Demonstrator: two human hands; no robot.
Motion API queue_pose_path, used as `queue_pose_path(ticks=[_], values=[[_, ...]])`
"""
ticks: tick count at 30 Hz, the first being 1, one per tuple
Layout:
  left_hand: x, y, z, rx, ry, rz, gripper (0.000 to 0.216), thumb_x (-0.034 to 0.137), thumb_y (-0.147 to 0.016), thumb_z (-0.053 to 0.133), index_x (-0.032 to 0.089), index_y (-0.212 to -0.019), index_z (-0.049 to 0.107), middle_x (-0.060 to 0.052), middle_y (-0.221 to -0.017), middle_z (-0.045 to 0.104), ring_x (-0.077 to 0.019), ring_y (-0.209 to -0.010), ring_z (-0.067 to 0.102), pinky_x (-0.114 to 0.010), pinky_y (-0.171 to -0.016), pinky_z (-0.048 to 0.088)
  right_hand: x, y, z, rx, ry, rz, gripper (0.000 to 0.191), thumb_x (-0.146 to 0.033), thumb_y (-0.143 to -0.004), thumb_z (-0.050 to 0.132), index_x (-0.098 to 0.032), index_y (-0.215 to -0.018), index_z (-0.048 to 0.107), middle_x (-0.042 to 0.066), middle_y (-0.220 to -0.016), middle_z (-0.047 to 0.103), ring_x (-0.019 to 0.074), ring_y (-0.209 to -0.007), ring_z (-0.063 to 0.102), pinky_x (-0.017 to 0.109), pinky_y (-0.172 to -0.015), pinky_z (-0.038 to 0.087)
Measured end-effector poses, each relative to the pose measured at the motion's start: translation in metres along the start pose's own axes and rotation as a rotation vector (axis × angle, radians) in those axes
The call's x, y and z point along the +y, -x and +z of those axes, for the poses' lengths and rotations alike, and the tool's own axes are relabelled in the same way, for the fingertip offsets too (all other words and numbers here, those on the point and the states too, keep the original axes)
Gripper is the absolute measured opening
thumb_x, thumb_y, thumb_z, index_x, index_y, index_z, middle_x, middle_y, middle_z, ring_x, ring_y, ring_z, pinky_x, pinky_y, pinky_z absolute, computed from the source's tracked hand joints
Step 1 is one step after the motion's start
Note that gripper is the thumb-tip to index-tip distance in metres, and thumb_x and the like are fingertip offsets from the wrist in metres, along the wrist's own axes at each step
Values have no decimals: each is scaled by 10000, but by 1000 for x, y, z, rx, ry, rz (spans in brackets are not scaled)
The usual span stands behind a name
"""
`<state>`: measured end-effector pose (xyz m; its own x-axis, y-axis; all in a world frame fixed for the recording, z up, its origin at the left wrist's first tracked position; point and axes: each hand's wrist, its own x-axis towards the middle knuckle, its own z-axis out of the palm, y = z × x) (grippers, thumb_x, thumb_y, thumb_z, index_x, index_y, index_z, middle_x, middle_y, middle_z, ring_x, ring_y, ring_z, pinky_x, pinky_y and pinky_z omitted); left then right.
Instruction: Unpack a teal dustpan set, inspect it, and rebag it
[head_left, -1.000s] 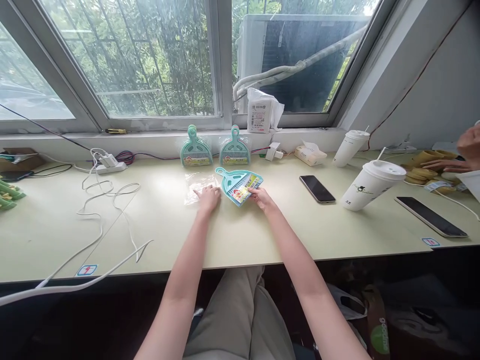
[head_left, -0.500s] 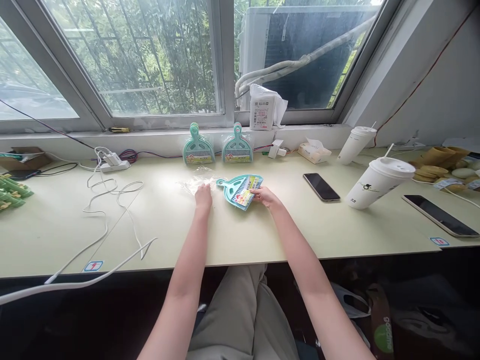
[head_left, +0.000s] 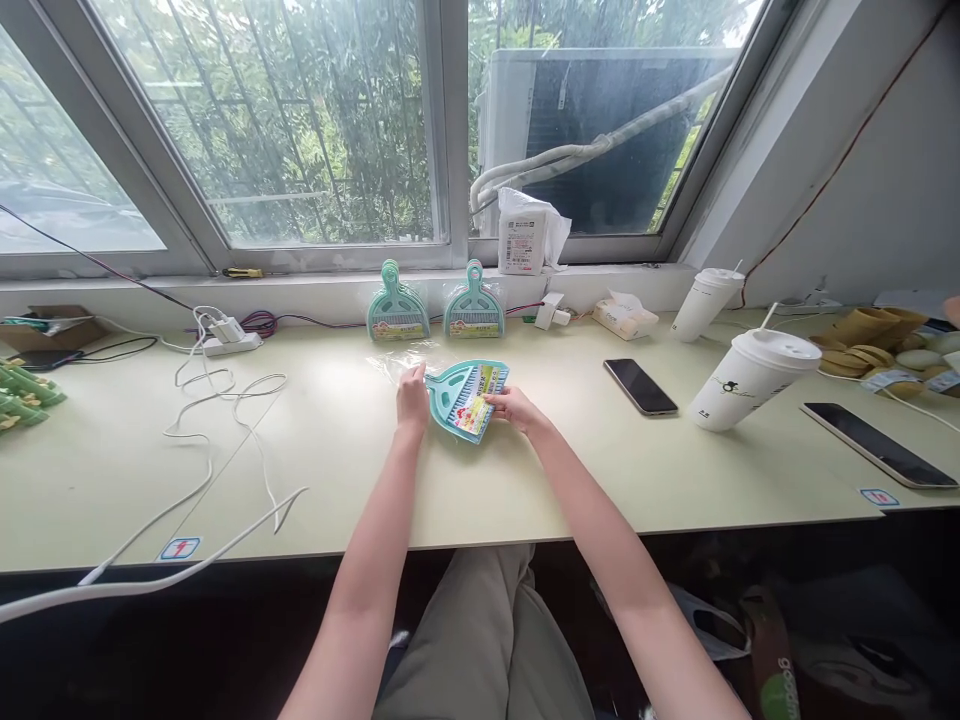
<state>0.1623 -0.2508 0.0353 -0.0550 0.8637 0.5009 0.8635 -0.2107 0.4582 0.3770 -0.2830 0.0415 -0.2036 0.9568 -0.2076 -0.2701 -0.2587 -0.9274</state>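
My right hand (head_left: 514, 409) pinches the label end of the teal mini dustpan set (head_left: 465, 397) on the desk (head_left: 525, 470) mid-front, my left hand (head_left: 412, 393) fingers closed on the clear plastic bag (head_left: 394, 365) at its handle end, two packed dustpan sets (head_left: 435, 305) against the sill behind.

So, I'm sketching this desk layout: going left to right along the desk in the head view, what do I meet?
Green items → white power strip → left hand → teal dustpan set → right hand → black phone → white cup with straw → second dark phone.
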Motion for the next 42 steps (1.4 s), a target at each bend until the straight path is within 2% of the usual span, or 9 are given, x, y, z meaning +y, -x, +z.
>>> queue_pose_path(ticks=[5, 8, 11, 13, 16, 19, 27, 33, 42], values=[[11, 0, -4, -78, 235, 129, 516, 48, -854, 321, 204, -1303, 521, -108, -1233, 573, -226, -1201, 492, -369, -1032, 377, 8, -5, 12, 153, -114, -55, 101, -66, -738, 654, -117, -824, 644, 70, -804, 732, 171, -712, 701, 291, -672, 594], [26, 3, -10, 66, 273, 117, 520, 182, -882, 428, 203, -1399, 379, -136, -1373, 436, -242, -1327, 357, -411, -1109, 271, 10, -7, 13, 233, -185, -93, 137, -82, -712, 682, -132, -828, 630, 59, -804, 727, 180, -739, 703, 307, -709, 595], [34, 4, -19, 401, 355, -159, 795, 421, -859, 527, 188, -1478, 87, -169, -1519, 171, -271, -1440, 69, -465, -1157, 122, 7, -6, 12, 211, -250, -173, 168, -121, -699, 712, -149, -839, 623, 60, -850, 727, 195, -797, 705, 329, -762, 594], [31, 1, -22, 446, 543, -420, 860, 513, -865, 481, 230, -1471, -60, -158, -1535, 126, -255, -1449, 27, -478, -1153, 137, 4, -4, 12, 183, -292, -213, 172, -137, -700, 716, -153, -843, 622, 64, -879, 727, 198, -822, 704, 334, -786, 591], [17, -4, -19, 116, 1045, -683, 693, 541, -912, 333, 270, -1462, 10, -153, -1486, 279, -219, -1385, 301, -417, -1083, 329, 0, -1, 12, 161, -323, -234, 159, -143, -708, 710, -148, -841, 622, 69, -894, 726, 192, -820, 702, 327, -783, 590], [6, -8, -9, -151, 1415, -633, 571, 472, -914, 376, 256, -1420, 222, -143, -1390, 446, -172, -1200, 536, -311, -965, 450, -3, 1, 11, 144, -307, -247, 162, -151, -713, 713, -143, -849, 626, 70, -904, 725, 186, -804, 701, 324, -774, 588], [2, -13, -10, -81, 1300, -525, 588, 318, -754, 528, 263, -1331, 430, -45, -1055, 683, -93, -717, 622, -198, -599, 456, -21, 8, -1, 143, -169, -157, 143, -100, -714, 692, -129, -848, 653, 81, -855, 735, 197, -746, 705, 346, -725, 591], [5, -12, -23, -193, 1252, -299, 492, 421, -796, 491, 229, -1243, 562, -81, -1248, 603, -184, -1079, 579, -300, -850, 479, -17, 2, -6, 123, -141, -171, 207, -140, -667, 757, -146, -849, 658, 73, -880, 737, 204, -781, 704, 353, -741, 591], [35, 1, -14, -476, 1357, -296, 580, 464, -785, 604, 302, -1325, 468, -33, -1159, 632, -210, -968, 621, -304, -763, 500, -3, -1, 8, 169, -240, -225, 233, -182, -656, 776, -147, -853, 657, 81, -938, 727, 213, -829, 697, 353, -765, 599]])
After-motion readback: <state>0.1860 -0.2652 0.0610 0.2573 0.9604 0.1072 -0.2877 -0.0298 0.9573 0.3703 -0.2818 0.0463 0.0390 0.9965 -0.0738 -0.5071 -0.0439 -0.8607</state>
